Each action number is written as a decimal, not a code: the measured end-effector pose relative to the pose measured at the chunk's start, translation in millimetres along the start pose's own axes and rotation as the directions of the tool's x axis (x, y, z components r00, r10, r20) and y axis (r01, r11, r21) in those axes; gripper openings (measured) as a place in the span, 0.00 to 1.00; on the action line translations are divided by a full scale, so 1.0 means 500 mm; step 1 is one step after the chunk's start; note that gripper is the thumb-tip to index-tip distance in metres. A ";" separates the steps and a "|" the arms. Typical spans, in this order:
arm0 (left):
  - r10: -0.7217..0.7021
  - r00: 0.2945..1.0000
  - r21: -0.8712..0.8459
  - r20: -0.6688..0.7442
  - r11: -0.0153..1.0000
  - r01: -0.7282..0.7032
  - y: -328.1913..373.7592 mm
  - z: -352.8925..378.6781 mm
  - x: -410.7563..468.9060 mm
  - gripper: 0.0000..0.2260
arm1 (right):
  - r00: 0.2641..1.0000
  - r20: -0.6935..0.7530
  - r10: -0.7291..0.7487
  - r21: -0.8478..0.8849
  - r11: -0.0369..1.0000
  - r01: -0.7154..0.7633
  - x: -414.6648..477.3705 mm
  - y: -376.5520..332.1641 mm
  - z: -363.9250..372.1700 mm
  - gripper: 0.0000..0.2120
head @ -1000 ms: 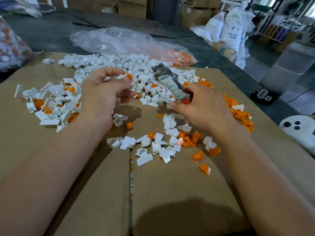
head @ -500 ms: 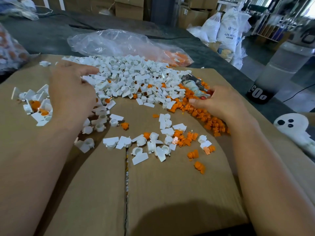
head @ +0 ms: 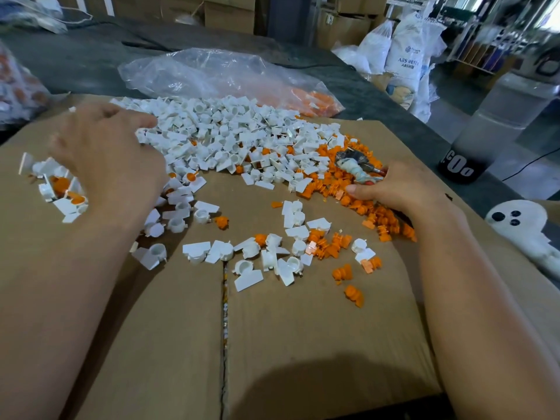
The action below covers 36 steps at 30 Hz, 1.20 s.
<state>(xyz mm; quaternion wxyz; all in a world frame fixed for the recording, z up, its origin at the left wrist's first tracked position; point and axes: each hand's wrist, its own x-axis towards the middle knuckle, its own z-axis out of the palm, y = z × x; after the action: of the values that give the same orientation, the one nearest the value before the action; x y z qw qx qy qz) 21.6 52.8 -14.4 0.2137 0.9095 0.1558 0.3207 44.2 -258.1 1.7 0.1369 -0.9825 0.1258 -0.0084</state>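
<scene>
**Hands work through white & orange plastic pcs on cardboard bench**

A person's left hand (head: pixel 112 165) lies palm-down on the near-left edge of a heap of white plastic pcs (head: pixel 230 137). Knuckles are up and fingertips bent down into the heap. Whether they grip a pc cannot be told, since the back of the hand hides them. Just left of that hand sits a small cluster of white-and-orange pcs (head: pixel 57 192).

The right hand (head: pixel 397 189) rests on a strip of orange plastic pcs (head: pixel 330 187) at the heap's right edge. Its fingers are curled round the handle of a cloth-wrapped metal tool (head: pixel 353 166), w/ the thumb stretched out flat toward the middle. The tool's metal head points away from the person, up & left, lying over the orange pcs.

Btwn the two forearms, loose white & orange pcs are scattered over a sheet of cardboard (head: pixel 303 344) w/ a seam down its middle. Behind the heap, a clear plastic bag (head: pixel 206 74) lies on a dark grey table (head: pixel 75 62), w/ more orange pcs inside at its right end.

At right, a white ghost-shaped figure (head: pixel 521 225) w/ three black dots sits at the cardboard's edge. Farther back stands a pale container (head: pixel 485 122) w/ a dark base. White sacks (head: pixel 406 53) & cardboard boxes (head: pixel 230 10) fill the bkgd.
</scene>
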 end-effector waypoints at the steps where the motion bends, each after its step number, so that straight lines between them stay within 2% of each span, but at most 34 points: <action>1: 0.044 0.999 -0.047 0.012 0.998 -0.043 0.015 -0.002 -0.006 0.20 | 1.000 0.001 -0.013 -0.011 1.000 0.014 0.000 0.000 0.001 0.26; 5: 0.238 0.961 -0.132 0.141 0.966 -0.220 0.047 0.009 -0.047 0.14 | 1.000 0.015 -0.004 -0.047 0.999 0.005 0.001 -0.001 0.009 0.37; 10: 0.400 0.877 -0.234 0.265 0.909 -0.344 0.064 0.018 -0.073 0.12 | 0.999 0.050 -0.010 0.018 1.000 0.009 0.003 -0.001 0.010 0.38; 13: 0.455 0.817 -0.259 0.354 0.887 -0.382 0.072 0.024 -0.084 0.12 | 0.997 -0.031 -0.076 -0.032 0.997 0.075 -0.005 -0.010 0.004 0.33; 17: 0.493 0.773 -0.260 0.400 0.870 -0.420 0.077 0.025 -0.090 0.10 | 0.908 -0.258 -0.331 0.096 0.926 0.365 -0.032 -0.054 0.013 0.18; 20: 0.504 0.766 -0.248 0.400 0.864 -0.438 0.076 0.027 -0.089 0.10 | 0.862 -0.170 -0.477 0.059 0.869 0.492 -0.046 -0.091 0.041 0.15; 23: 0.503 0.767 -0.243 0.399 0.864 -0.440 0.076 0.028 -0.088 0.10 | 0.850 -0.046 -0.525 -0.013 0.851 0.525 -0.045 -0.106 0.063 0.18; 25: 0.507 0.759 -0.245 0.408 0.862 -0.444 0.077 0.029 -0.089 0.10 | 0.838 -0.005 -0.545 -0.031 0.838 0.545 -0.045 -0.112 0.070 0.17; 32: 0.522 0.744 -0.273 0.417 0.853 -0.445 0.079 0.028 -0.090 0.10 | 0.804 -0.019 -0.595 -0.017 0.804 0.595 -0.048 -0.124 0.077 0.13; 36: 0.522 0.742 -0.281 0.421 0.852 -0.441 0.080 0.027 -0.091 0.10 | 0.817 -0.001 -0.577 0.036 0.816 0.576 -0.055 -0.128 0.078 0.12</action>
<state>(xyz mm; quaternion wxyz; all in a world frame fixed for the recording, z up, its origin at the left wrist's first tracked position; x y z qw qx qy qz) 2.4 -4.8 -27.6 0.2287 0.9482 -0.1703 0.1397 35.4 -181.2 -18.0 0.1457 -0.9720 -0.1781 -0.0466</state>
